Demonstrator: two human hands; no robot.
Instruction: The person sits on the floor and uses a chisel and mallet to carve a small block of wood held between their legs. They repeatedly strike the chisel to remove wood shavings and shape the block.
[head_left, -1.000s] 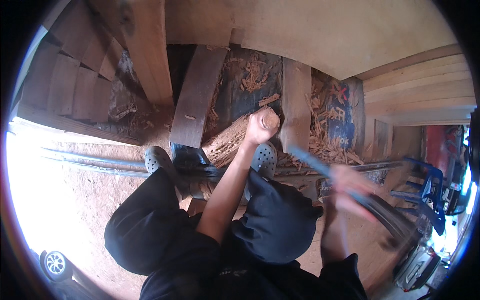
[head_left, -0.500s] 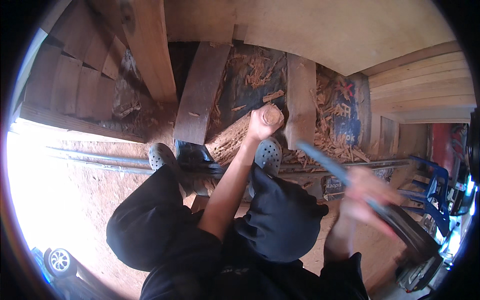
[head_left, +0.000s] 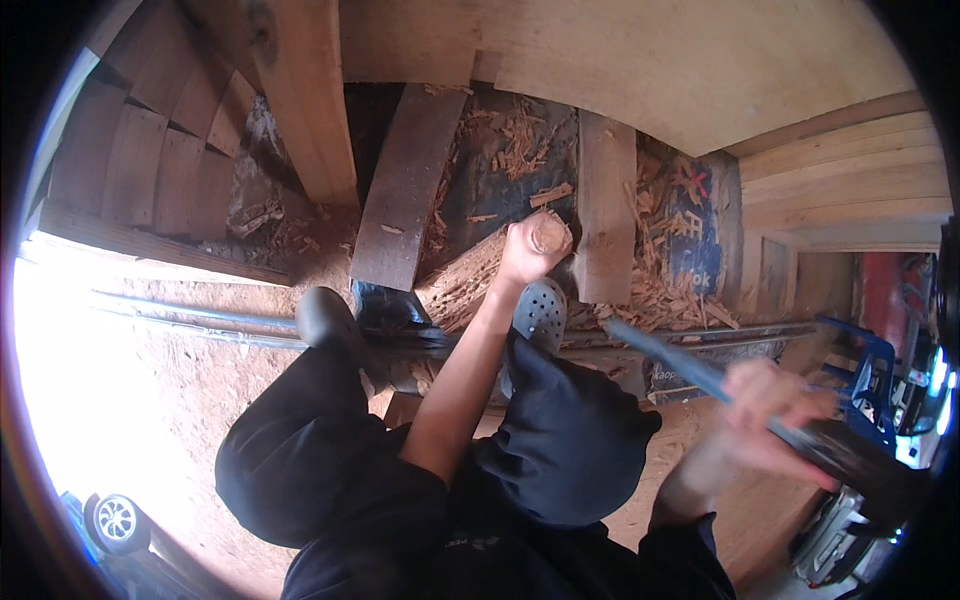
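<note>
Two hands: both are busy, one on a blade and one on a log.
Right hand (head_left: pixel 775 415): closed tight around the dark handle of a long blade, out to the person's right and blurred.
Long blade (head_left: pixel 665 350): bluish and slim, it slants up and left from the right hand, its tip pointing toward the log but well apart from it.
Knees: black trousers fill the near middle, the left forearm passing between them.
Left hand (head_left: pixel 522 255): wrapped around the top end of the log, fingers curled on it, gripping it firmly.
Log (head_left: pixel 470 280): pale, rough and splintered along its side, it leans with its round cut end up beside the left hand and its lower end down by the feet.
Shoes: a grey perforated clog (head_left: pixel 540 310) sits just below the left hand; a darker one (head_left: pixel 322 318) lies further left.
Metal rods (head_left: pixel 200 320): thin, running across the reddish ground past the shoes.
Wood chips (head_left: pixel 650 290): scattered on a dark sheet around the log.
Planks (head_left: pixel 405 190): two flat boards lie either side of the log, with bigger timbers beyond.
</note>
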